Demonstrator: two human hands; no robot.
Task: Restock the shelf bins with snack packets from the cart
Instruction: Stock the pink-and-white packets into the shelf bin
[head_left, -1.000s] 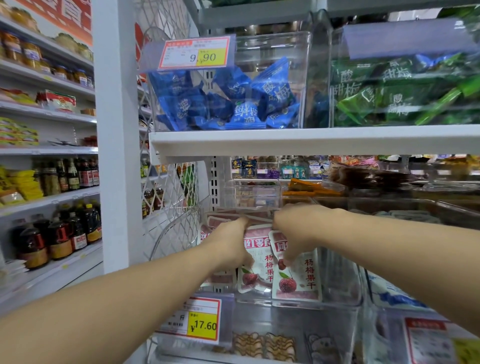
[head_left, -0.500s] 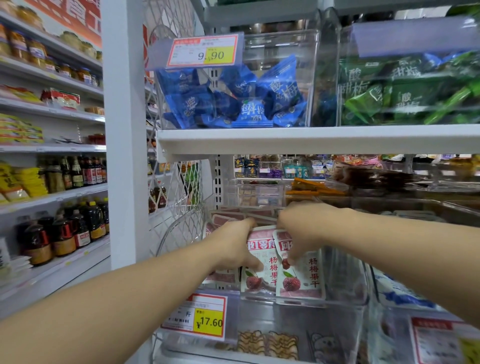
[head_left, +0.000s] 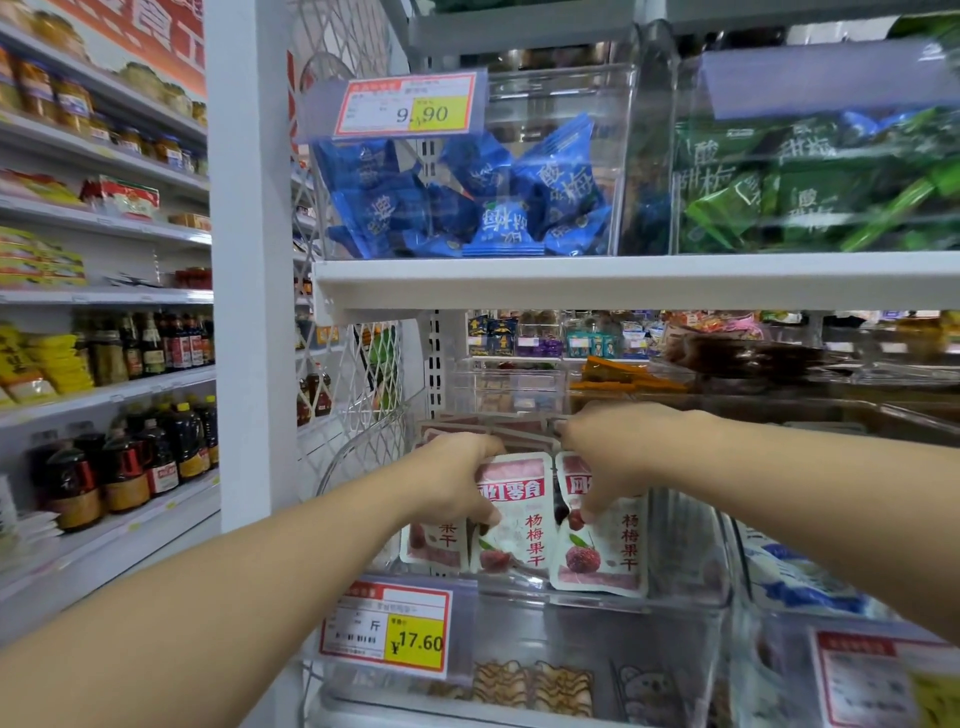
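Both my arms reach into a clear plastic bin (head_left: 691, 551) on the middle shelf. Upright pink-and-white bayberry snack packets (head_left: 519, 525) stand at its front wall, with more packets (head_left: 483, 428) lying behind them. My left hand (head_left: 457, 478) grips the tops of the left packets, thumb down on a packet's front. My right hand (head_left: 608, 452) pinches the top of the right packet (head_left: 608, 545), fingers curled over its front. The cart is out of view.
Above, a white shelf edge (head_left: 623, 280) carries bins of blue packets (head_left: 467, 202) and green packets (head_left: 810, 192). A price tag reading 17.60 (head_left: 387, 631) hangs below the bin. A white upright post (head_left: 249, 312) and bottle shelves (head_left: 119, 447) stand at left.
Both hands stay on the upright packets and have shifted them slightly within the bin. The view has drifted a little.
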